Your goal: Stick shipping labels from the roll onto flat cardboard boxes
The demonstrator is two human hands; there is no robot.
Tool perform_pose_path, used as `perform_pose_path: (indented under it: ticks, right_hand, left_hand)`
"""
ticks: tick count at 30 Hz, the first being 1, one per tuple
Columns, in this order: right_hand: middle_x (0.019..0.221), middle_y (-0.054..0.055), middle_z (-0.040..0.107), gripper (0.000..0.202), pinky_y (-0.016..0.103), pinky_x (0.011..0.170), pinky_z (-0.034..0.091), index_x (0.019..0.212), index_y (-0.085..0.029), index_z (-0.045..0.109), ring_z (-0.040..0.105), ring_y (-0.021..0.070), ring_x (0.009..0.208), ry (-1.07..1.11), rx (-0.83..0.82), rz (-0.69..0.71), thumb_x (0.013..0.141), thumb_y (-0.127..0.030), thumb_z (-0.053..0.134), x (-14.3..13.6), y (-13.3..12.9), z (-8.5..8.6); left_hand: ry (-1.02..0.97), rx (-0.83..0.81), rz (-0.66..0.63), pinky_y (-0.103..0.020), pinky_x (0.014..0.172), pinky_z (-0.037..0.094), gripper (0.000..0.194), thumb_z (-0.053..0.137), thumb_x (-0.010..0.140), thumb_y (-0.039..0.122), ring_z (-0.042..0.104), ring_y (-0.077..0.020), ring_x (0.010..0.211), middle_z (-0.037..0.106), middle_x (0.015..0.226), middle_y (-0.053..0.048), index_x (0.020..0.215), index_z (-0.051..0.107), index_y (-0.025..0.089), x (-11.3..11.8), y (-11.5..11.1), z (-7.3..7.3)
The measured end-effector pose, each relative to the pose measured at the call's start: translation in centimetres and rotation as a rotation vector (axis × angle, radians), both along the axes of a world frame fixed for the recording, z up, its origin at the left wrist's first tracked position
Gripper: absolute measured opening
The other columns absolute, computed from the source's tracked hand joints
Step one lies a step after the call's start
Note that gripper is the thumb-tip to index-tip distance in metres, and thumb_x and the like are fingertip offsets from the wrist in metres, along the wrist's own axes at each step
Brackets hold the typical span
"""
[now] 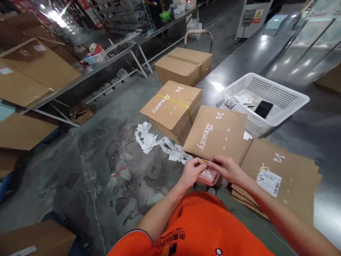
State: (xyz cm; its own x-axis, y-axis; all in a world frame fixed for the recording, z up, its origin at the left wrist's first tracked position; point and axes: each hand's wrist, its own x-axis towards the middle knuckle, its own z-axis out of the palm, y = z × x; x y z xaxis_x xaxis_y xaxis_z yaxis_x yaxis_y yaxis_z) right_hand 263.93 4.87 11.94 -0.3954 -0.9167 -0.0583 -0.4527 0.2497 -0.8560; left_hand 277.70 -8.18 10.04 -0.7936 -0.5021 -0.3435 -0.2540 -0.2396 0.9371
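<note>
My left hand (192,172) and my right hand (227,168) meet in front of my body, fingertips pinched together on the edge of a shipping label (204,161) with a yellow strip. Just below my fingers shows a pinkish-white stack or roll of printed labels (209,176) with barcodes; my fingers partly cover it. Right beyond the hands lies a brown cardboard carton (217,133) printed "beauty". To the right, a pile of flat cartons (295,181) has a white label (269,180) stuck on its top one.
A yellow-strapped bundle of flat cartons (170,106) stands beyond, with a closed box (183,64) behind it. On the metal table (293,131), a white basket (277,119) holds papers and a dark phone (263,108). Crumpled white paper strip (146,138) trails over the floor.
</note>
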Motion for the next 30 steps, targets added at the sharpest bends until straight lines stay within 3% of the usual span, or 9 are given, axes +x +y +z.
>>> perform_pose_path:
  ticks: [4, 7, 10, 14, 19, 21, 24, 26, 30]
  right_hand:
    - [0.074, 0.004, 0.064, 0.033, 0.029, 0.064, 0.044, 0.077, -0.020, 0.061, 0.057, 0.0166, 0.069, 0.240, -0.065, -0.107, 0.091, -0.047, 0.048, -2.4, -2.3, -0.9]
    - [0.085, 0.009, 0.066, 0.033, 0.035, 0.074, 0.045, 0.085, -0.020, 0.064, 0.058, 0.0224, 0.081, 0.481, -0.027, -0.232, 0.091, -0.048, 0.047, -7.2, -5.1, -1.6]
    - [0.110, 0.016, 0.064, 0.048, 0.047, 0.085, 0.043, 0.117, -0.019, 0.062, 0.057, 0.0326, 0.099, 0.771, 0.138, -0.263, 0.084, -0.053, 0.058, -11.6, -7.2, -1.9]
    - [0.131, 0.023, 0.054, 0.053, 0.051, 0.094, 0.041, 0.137, -0.011, 0.047, 0.052, 0.0343, 0.115, 0.842, 0.160, -0.257, 0.095, -0.044, 0.040, -11.6, -8.8, -2.9]
    - [0.147, 0.019, 0.042, 0.058, 0.054, 0.113, 0.024, 0.135, -0.012, 0.050, 0.032, 0.0344, 0.139, 0.808, 0.082, 0.052, 0.089, -0.048, 0.052, -4.1, -8.5, -5.2]
    - [0.150, 0.017, 0.038, 0.058, 0.058, 0.113, 0.019, 0.138, -0.017, 0.047, 0.027, 0.0350, 0.141, 0.799, 0.092, 0.039, 0.090, -0.050, 0.049, -3.0, -6.9, -5.6]
    - [0.145, 0.022, 0.042, 0.064, 0.059, 0.107, 0.028, 0.141, -0.013, 0.042, 0.036, 0.0384, 0.135, 0.677, 0.264, -0.481, 0.090, -0.053, 0.044, -4.7, -2.1, -5.4]
    - [0.137, 0.024, 0.050, 0.075, 0.053, 0.099, 0.040, 0.142, -0.010, 0.039, 0.048, 0.0381, 0.125, 0.473, 0.342, -0.780, 0.086, -0.058, 0.047, -6.8, 2.9, -5.2]
    - [0.125, 0.026, 0.058, 0.086, 0.048, 0.086, 0.049, 0.140, -0.012, 0.044, 0.059, 0.0391, 0.112, 0.234, 0.365, -1.032, 0.075, -0.066, 0.057, -8.4, 15.9, -6.3]
  left_hand:
    - [-0.062, 0.006, 0.042, -0.021, 0.050, 0.030, 0.045, 0.071, 0.065, 0.053, 0.038, -0.0072, 0.051, 0.043, 0.050, 0.006, 0.053, 0.051, 0.015, -1.4, -1.0, -2.9]
    - [-0.140, 0.095, -0.079, -0.022, 0.051, 0.035, 0.047, 0.073, 0.062, 0.057, 0.047, -0.0097, 0.053, 0.055, 0.056, 0.002, 0.066, 0.064, 0.011, 0.8, -1.8, -5.7]
    - [-0.242, 0.191, -0.210, -0.028, 0.061, 0.046, 0.047, 0.078, 0.058, 0.048, 0.060, -0.0173, 0.064, 0.069, 0.072, -0.006, 0.083, 0.072, 0.008, 4.4, -2.3, -7.1]
    - [-0.194, 0.177, -0.039, -0.035, 0.074, 0.053, 0.047, 0.073, 0.066, 0.049, 0.067, -0.0245, 0.080, 0.074, 0.087, -0.011, 0.090, 0.074, 0.009, 5.8, -4.2, -5.5]
    - [-0.053, -0.122, 0.119, -0.036, 0.094, 0.050, 0.041, 0.068, 0.075, 0.042, 0.064, -0.0265, 0.105, 0.072, 0.111, -0.011, 0.106, 0.071, 0.015, 1.6, -8.2, -3.0]
    - [-0.051, -0.147, 0.084, -0.037, 0.098, 0.048, 0.042, 0.067, 0.076, 0.041, 0.063, -0.0271, 0.110, 0.071, 0.115, -0.011, 0.109, 0.069, 0.014, 0.8, -8.3, -2.5]
    - [-0.061, -0.045, -0.013, -0.038, 0.096, 0.049, 0.045, 0.065, 0.079, 0.045, 0.063, -0.0277, 0.110, 0.070, 0.115, -0.012, 0.111, 0.068, 0.013, 0.7, -6.0, -1.9]
    - [-0.037, 0.063, -0.150, -0.038, 0.095, 0.050, 0.045, 0.064, 0.080, 0.048, 0.064, -0.0272, 0.108, 0.071, 0.114, -0.011, 0.109, 0.070, 0.015, 0.7, -3.5, -1.6]
    - [-0.075, 0.223, -0.367, -0.038, 0.089, 0.052, 0.045, 0.063, 0.078, 0.055, 0.067, -0.0262, 0.096, 0.074, 0.105, -0.010, 0.099, 0.073, 0.016, -0.1, 0.8, -2.2]
